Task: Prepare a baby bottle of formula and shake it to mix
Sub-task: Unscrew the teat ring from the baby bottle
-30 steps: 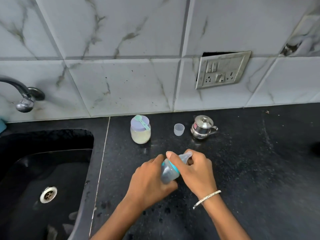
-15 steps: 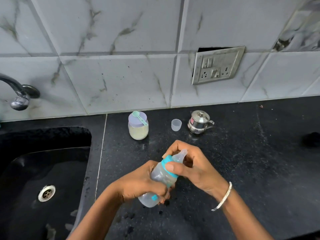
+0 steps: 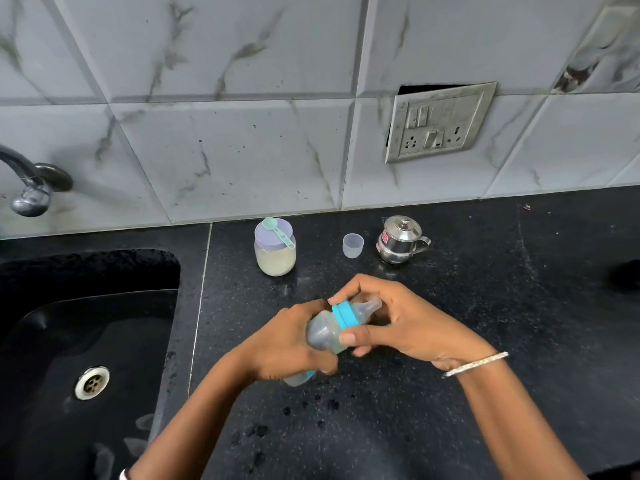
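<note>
Two hands meet over the counter (image 3: 485, 306), right of the sink (image 3: 86, 341). Left hand (image 3: 287, 344) curls round the tilted bottle (image 3: 323, 332); right hand (image 3: 408, 323) pinches its blue ring (image 3: 344, 315) between thumb and fingers. Behind stand a jar (image 3: 275, 258) with scoop (image 3: 277, 230), a cup (image 3: 353, 245) and a pot (image 3: 400, 242).
</note>
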{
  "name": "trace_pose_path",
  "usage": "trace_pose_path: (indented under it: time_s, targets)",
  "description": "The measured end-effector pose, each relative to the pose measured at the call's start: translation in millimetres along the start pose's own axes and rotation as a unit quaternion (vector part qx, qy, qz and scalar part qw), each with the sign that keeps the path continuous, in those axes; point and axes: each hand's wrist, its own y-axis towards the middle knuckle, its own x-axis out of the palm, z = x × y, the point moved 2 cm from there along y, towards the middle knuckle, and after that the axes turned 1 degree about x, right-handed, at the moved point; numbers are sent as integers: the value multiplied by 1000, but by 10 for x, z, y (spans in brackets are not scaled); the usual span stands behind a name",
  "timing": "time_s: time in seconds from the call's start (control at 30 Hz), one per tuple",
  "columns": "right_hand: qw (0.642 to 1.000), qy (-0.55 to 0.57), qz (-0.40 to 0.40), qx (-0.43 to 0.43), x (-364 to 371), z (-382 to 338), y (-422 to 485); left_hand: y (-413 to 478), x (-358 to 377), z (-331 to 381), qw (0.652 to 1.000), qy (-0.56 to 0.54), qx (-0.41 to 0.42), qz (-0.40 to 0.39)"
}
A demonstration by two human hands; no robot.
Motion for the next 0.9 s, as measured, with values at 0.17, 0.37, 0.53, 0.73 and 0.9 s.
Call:
trace_pose_path:
  time_s: [0.17, 0.37, 0.53, 0.73, 0.9]
  targets:
    - [999, 26, 16, -41, -64, 79, 17, 48, -7, -171, 996, -84, -8, -11]
    - [964, 195, 178, -6, -85, 197, 71, 163, -13, -439, 985, -128, 38, 112]
    - [940, 73, 327, 54, -223, 604, 189, 260, 56, -726, 968, -117, 42, 216]
    - [919, -255, 283, 98, -162, 1055, 396, 466, 240, -941, 966, -62, 20, 250]
    - [900, -337, 249, 120, -62, 1176, 513, 543, 315, -1025, 966, -40, 9, 254]
